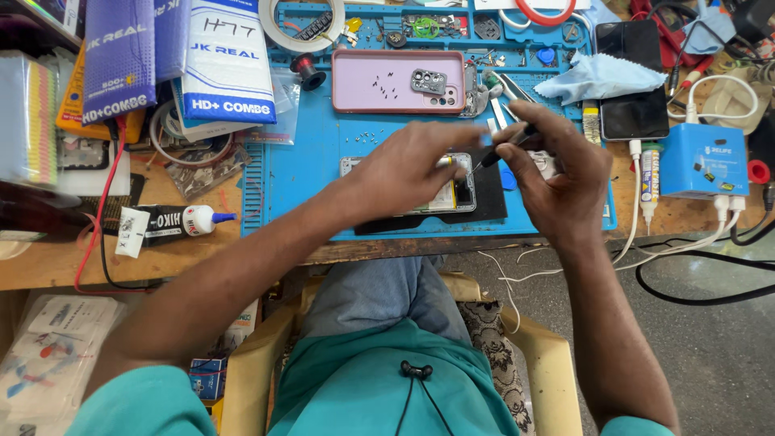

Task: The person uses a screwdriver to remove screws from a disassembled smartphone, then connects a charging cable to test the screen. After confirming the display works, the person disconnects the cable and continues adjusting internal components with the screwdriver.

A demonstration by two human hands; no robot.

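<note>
Steadying the opened phone [452, 194] on the blue mat [307, 169] at the table's front edge, the left hand [412, 165] presses flat on it, grip loose, grasping nothing. The right hand [557, 173] has its grip pinched around a thin dark screwdriver [504, 148], tip angled down at the phone's upper end; keeping the tool upright and pressure light would probably spare the tiny screws [367, 137] lying nearby

Blue mat [307, 173], pink phone cover [367, 81], teal shirt [379, 379].
</note>
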